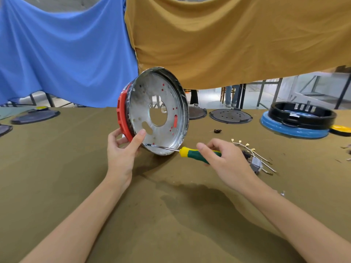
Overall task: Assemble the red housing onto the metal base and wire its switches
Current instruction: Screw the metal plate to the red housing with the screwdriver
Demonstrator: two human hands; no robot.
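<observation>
Olive cloth point(57, 168), black lids point(230, 115) behind; left hand point(121, 149) gripping red housing point(123, 114), right hand point(224, 158) gripping screwdriver point(190, 151).

Both forearms are bare and extend from the lower corners of the view toward the centre. The left hand point(121, 149) is raised with its wrist straight and palm turned inward. Its thumb points upward and lies against the inner face of the metal base point(161, 103), while the fingers curl round the back of the red housing point(123, 112), so the hand pinches the assembly at its lower left edge. The right hand point(226, 158) lies lower, palm down. Its fingers are curled round the handle of the screwdriver point(191, 151), with the thumb extended along the handle toward the shaft.
</observation>
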